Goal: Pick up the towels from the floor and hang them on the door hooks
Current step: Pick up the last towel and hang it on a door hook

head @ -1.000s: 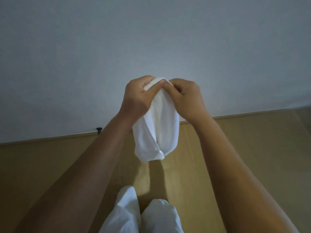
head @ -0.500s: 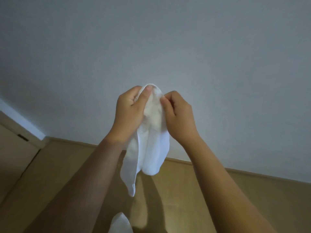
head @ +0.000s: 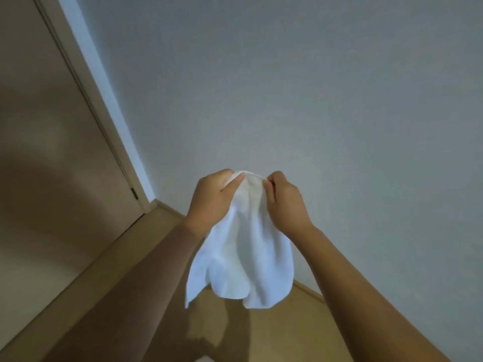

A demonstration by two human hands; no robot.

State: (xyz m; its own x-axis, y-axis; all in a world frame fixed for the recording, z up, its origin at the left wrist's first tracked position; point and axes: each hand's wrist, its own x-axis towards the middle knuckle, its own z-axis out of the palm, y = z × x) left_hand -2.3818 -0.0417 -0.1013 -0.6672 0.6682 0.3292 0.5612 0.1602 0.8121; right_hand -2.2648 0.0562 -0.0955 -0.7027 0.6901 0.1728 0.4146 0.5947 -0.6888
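Note:
A white towel (head: 245, 259) hangs in front of me, bunched at its top edge. My left hand (head: 213, 199) pinches that top edge from the left and my right hand (head: 283, 202) pinches it from the right, close together. The towel's lower part drapes freely above the wooden floor (head: 274, 333). A beige door (head: 52, 152) fills the left side of the view. No hooks are visible on it. A white scrap of another towel (head: 205, 359) peeks in at the bottom edge.
A plain grey-white wall (head: 287, 87) stands straight ahead, meeting the floor at a beige baseboard (head: 308, 291). The door frame (head: 104, 105) runs diagonally between door and wall, with a hinge (head: 135, 193) low down.
The view has swung left and up, so the door now shows at the left. Both hands keep hold of the towel's top edge; the towels on the floor have slid almost out of view.

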